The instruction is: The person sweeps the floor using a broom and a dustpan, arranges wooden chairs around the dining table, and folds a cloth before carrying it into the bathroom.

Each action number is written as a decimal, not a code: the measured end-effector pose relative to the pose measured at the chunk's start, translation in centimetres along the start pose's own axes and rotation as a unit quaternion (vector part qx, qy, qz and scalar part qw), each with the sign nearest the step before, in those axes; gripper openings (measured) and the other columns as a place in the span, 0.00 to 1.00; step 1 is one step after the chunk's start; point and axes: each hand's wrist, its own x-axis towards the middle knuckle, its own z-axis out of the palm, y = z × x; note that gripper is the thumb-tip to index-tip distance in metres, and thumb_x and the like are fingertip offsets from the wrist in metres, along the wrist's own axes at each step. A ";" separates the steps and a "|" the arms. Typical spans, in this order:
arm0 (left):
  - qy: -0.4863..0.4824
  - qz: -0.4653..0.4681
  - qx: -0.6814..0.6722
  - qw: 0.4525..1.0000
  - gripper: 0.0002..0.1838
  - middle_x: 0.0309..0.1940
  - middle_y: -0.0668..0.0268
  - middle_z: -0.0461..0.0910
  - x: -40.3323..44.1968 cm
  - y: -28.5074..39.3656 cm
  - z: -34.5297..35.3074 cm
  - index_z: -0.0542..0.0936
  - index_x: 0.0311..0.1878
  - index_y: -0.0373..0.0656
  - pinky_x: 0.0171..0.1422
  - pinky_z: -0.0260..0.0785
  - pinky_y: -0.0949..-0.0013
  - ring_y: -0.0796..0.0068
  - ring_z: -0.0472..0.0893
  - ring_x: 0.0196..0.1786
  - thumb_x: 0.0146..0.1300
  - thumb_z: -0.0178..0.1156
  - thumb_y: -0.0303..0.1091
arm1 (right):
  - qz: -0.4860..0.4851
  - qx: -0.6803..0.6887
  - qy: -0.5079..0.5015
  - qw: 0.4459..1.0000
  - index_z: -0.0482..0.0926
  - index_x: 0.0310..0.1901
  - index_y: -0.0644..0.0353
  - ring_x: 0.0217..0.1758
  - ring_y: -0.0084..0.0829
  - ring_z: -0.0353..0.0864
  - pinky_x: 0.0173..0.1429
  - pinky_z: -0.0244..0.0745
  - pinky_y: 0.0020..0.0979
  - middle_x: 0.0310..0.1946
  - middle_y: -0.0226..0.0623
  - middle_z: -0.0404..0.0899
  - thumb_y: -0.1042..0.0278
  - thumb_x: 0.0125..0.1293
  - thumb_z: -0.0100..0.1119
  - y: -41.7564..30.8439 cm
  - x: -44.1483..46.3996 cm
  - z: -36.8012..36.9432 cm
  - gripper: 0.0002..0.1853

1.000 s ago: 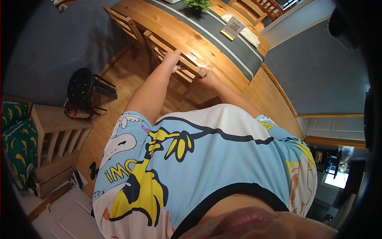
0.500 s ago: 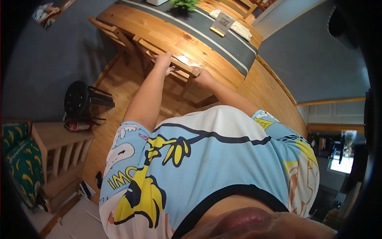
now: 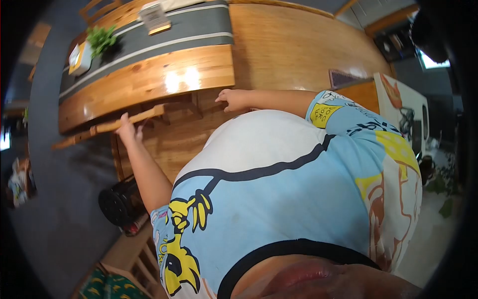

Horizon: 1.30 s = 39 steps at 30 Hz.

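My left hand is at the top rail of a wooden chair, its fingers hooked over the wood. That chair stands along the near side of a wooden table. My right hand is off the chair, just beyond the table's near right corner, with its fingers apart and nothing in them. On the table lies a dark grey runner with white stripes, with a green plant, a white and yellow box and a small sign on it.
A black round stool stands at the lower left, near a wooden shelf unit and green banana-print fabric. Wooden floor runs right of the table. A white painted panel stands at the right.
The view has turned to the right. My right hand has let go of the chair rail and moved away from it. My left hand has stayed at a chair rail.
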 end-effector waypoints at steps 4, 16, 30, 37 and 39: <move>0.290 0.272 0.447 0.801 0.61 0.63 0.33 0.47 -2.6 0.2 1.2 0.34 0.69 0.32 0.70 0.49 0.56 0.41 0.52 0.66 0.48 0.69 0.46 | 0.048 -0.010 0.042 0.998 0.69 0.60 0.55 0.63 0.44 0.64 0.64 0.64 0.37 0.62 0.43 0.61 0.61 0.54 0.60 9.4 -5.2 0.3 0.29; -0.109 0.484 0.615 0.613 0.28 0.66 0.54 0.52 -13.4 -5.8 35.5 0.69 0.58 0.52 0.70 0.39 0.41 0.44 0.43 0.71 0.51 0.60 0.34 | 0.184 0.021 0.037 0.982 0.70 0.59 0.58 0.60 0.44 0.68 0.62 0.65 0.35 0.55 0.53 0.69 0.56 0.56 0.60 33.9 -18.0 -9.9 0.29; -0.138 0.427 0.669 0.592 0.40 0.67 0.54 0.51 5.6 -6.7 54.1 0.63 0.64 0.60 0.62 0.57 0.35 0.47 0.52 0.69 0.44 0.67 0.34 | 0.194 0.144 0.084 0.967 0.71 0.58 0.60 0.56 0.46 0.73 0.59 0.68 0.37 0.52 0.53 0.73 0.60 0.57 0.58 49.9 -12.5 -14.4 0.27; -0.175 0.287 0.830 0.444 0.47 0.71 0.65 0.45 22.0 -6.1 57.4 0.55 0.67 0.70 0.57 0.57 0.27 0.53 0.49 0.71 0.44 0.68 0.32 | 0.386 0.185 0.159 0.890 0.71 0.58 0.59 0.55 0.42 0.75 0.57 0.69 0.36 0.51 0.51 0.75 0.57 0.57 0.58 45.7 -15.0 -25.2 0.27; -0.213 0.288 0.821 0.445 0.42 0.70 0.63 0.50 23.9 -6.0 57.6 0.58 0.66 0.69 0.61 0.60 0.36 0.53 0.51 0.71 0.48 0.62 0.27 | 0.407 0.208 0.185 0.870 0.71 0.58 0.59 0.54 0.41 0.75 0.56 0.70 0.36 0.50 0.50 0.75 0.57 0.58 0.58 45.9 -15.5 -26.3 0.27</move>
